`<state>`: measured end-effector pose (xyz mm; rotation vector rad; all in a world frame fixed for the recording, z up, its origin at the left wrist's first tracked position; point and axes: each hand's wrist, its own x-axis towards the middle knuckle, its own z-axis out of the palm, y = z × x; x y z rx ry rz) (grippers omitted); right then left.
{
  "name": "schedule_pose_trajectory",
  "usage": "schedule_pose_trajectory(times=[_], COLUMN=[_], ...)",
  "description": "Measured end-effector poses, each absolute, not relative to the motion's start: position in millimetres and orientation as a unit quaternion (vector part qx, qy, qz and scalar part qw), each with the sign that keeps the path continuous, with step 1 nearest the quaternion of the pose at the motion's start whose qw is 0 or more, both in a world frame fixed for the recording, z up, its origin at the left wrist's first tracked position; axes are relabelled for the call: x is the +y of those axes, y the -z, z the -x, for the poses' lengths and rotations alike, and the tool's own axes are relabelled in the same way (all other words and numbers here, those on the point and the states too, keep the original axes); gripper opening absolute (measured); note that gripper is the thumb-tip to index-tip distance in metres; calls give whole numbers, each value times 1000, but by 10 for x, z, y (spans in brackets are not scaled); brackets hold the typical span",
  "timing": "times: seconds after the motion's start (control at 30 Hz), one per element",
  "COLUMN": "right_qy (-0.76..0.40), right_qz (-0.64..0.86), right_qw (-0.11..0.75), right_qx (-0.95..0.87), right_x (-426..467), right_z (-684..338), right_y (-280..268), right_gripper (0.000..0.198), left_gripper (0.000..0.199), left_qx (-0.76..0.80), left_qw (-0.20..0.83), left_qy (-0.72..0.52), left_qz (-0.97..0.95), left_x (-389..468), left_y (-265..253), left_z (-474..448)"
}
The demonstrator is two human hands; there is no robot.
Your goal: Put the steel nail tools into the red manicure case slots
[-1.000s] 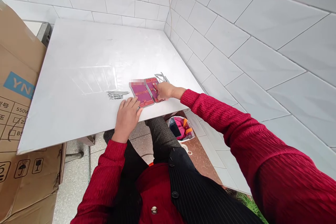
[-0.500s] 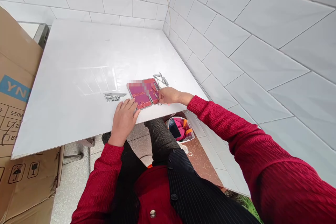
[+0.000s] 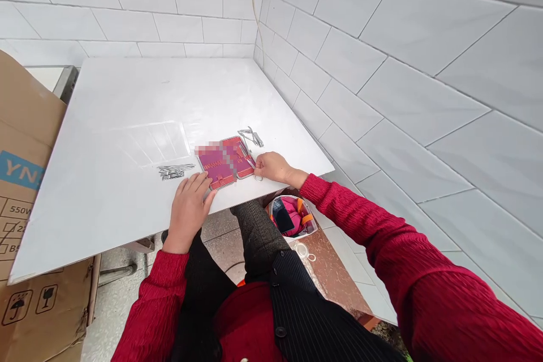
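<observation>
1. Right hand point(image 3: 274, 167): shifted from above the right panel of the manicure case point(image 3: 223, 171) to that panel's outer edge; the whole view has also tipped upward.
2. Its grip: thumb and forefinger narrowed, apparently pinching small scissors point(image 3: 250, 162), which slant over the panel with a ring handle toward the near edge. The arm reaches in from the right, wrist low and palm down.
3. Left hand point(image 3: 189, 201): flat, fingers loosely extended, grasping nothing visible; its fingertips rest at the near-left edge of the case.
4. Step in hand, as judged: working the scissors at the right panel while the left hand steadies the case. Whether they are going in or out cannot be told. Such a move calls for a light pinch, a line along the panel and an unmoving case.
5. Case: spread open on the white tabletop point(image 3: 127, 96), near its front edge, between both hands.
6. Beyond: loose metal tools point(image 3: 175, 172) to the left; metal implements point(image 3: 257, 139) past the far-right corner.
</observation>
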<state>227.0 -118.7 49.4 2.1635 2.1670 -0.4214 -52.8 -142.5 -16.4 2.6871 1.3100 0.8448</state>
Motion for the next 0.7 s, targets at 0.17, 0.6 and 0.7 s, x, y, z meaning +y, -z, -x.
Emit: schedule_pose_trajectory(times=[0.17,0.6,0.7], right_qy=[101,133,153], right_qz=[-724,-715,-715], right_qw=[4,-113,-139], right_qx=[682,677,668], right_x=[-1054,-721,-581], right_z=[-2525,-2459,-2372], right_y=[-511,-433,-431], right_gripper=[16,16,19], left_gripper=[40,39,39], left_qx=[419,418,415], left_qw=[6,-1,-3], left_qy=[-274,-273,-273], left_qz=[-865,-867,-868], left_x=[-1418,-1408,-1407], left_y=[148,162,162], left_z=[523,533,535])
